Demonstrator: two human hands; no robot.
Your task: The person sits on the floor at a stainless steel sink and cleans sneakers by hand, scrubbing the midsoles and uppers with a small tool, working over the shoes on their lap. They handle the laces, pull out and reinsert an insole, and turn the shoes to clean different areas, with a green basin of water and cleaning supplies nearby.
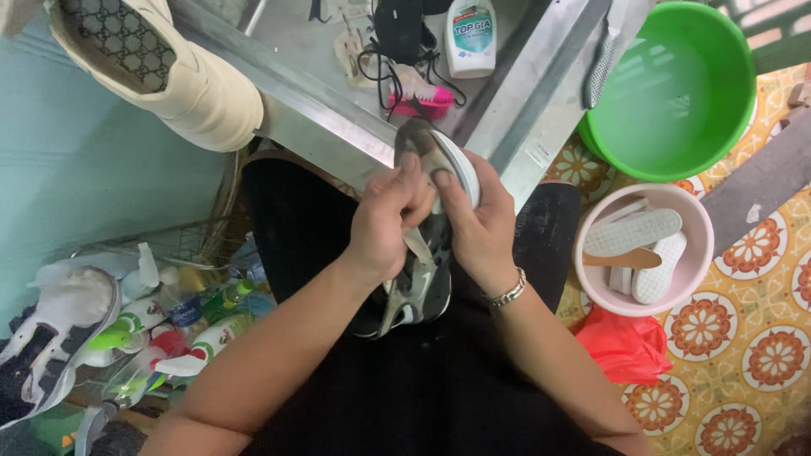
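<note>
A dark sneaker with a white sole rim and grey trim rests upright over my lap, its toe pointing away from me. My left hand grips its upper from the left, fingers curled near the toe. My right hand, with a metal bracelet at the wrist, holds the sole side on the right. The two hands nearly touch at the shoe's toe. Most of the shoe's middle is hidden behind my fingers.
A metal tray ahead holds a pink brush, a white bottle and black laces. A green basin and a pink bowl of white insoles stand right. Spray bottles and a sneaker lie left; a cream shoe is at upper left.
</note>
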